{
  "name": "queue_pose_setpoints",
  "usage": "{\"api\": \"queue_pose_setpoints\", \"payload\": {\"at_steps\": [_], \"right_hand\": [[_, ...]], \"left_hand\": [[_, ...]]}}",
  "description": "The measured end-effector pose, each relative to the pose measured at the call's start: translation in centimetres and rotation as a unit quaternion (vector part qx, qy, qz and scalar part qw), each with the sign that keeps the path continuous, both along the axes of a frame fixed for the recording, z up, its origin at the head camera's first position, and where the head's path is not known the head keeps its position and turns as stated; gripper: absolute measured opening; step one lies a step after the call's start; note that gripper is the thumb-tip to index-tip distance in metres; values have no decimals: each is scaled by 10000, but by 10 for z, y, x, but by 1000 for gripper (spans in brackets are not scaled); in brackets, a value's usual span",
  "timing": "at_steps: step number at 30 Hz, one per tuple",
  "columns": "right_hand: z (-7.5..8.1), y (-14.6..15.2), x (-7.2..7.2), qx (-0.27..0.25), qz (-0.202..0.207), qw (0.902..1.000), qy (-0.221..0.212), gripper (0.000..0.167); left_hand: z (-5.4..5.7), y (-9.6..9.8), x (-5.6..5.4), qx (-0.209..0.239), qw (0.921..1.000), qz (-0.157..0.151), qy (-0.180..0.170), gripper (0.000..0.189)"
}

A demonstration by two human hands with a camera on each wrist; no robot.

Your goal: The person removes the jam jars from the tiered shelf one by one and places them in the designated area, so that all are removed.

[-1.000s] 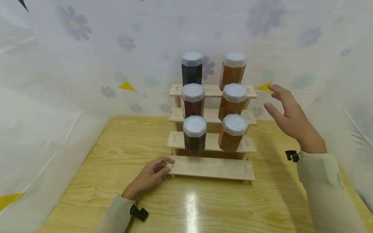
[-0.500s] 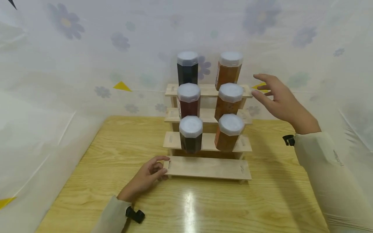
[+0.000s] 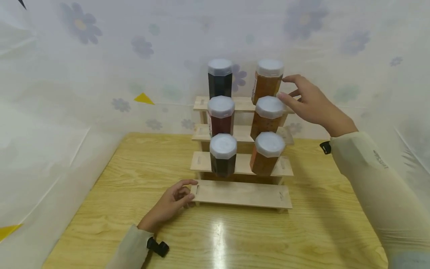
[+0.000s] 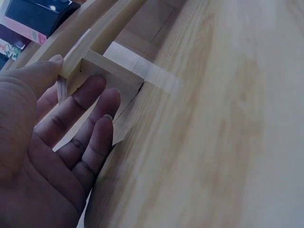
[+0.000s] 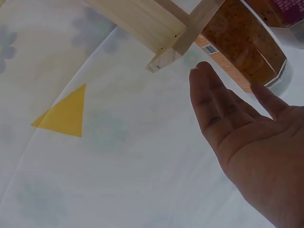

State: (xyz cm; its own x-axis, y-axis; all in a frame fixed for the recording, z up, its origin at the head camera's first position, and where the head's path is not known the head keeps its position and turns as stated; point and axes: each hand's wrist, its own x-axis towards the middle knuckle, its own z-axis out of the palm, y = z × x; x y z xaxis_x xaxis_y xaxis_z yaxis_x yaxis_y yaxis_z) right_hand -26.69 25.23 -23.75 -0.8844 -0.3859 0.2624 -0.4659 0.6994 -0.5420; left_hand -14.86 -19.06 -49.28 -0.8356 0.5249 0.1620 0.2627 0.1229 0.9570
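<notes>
A stepped wooden rack (image 3: 240,192) carries several faceted jars with whitish lids. My left hand (image 3: 169,201) holds the left end of its lowest step; in the left wrist view the thumb lies at the board's edge and the other fingers curve by the wooden leg (image 4: 114,71). My right hand (image 3: 310,101) is raised beside the amber jar (image 3: 267,87) on the top step, thumb and fingers spread. In the right wrist view its fingertips come close to the amber jar (image 5: 242,42), and the palm holds nothing.
Below the top amber jar stand two more amber jars, the middle one (image 3: 265,125) and the lower one (image 3: 265,160). Dark jars fill the left column: top (image 3: 220,84), reddish middle (image 3: 221,125), lower (image 3: 223,164). A flowered sheet (image 3: 168,45) hangs behind the wood-grain table (image 3: 134,179).
My right hand has moved left and up, from the rack's right side to the top amber jar. The left hand stays at the lowest step. The view has shifted slightly.
</notes>
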Motion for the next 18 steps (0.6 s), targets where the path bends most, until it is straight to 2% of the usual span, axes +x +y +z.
{"api": "queue_pose_setpoints", "payload": {"at_steps": [8, 15, 18], "right_hand": [[12, -3, -12, 67, -234, 9996, -123, 76], [25, -12, -25, 319, -163, 9993, -90, 83], [32, -18, -28, 581, -129, 9982, -10, 85]], "left_hand": [[-1, 2, -1, -68, 10000, 11, -6, 41], [-1, 2, 1, -77, 9999, 88, -27, 41], [0, 2, 1, -94, 9999, 101, -58, 41]]}}
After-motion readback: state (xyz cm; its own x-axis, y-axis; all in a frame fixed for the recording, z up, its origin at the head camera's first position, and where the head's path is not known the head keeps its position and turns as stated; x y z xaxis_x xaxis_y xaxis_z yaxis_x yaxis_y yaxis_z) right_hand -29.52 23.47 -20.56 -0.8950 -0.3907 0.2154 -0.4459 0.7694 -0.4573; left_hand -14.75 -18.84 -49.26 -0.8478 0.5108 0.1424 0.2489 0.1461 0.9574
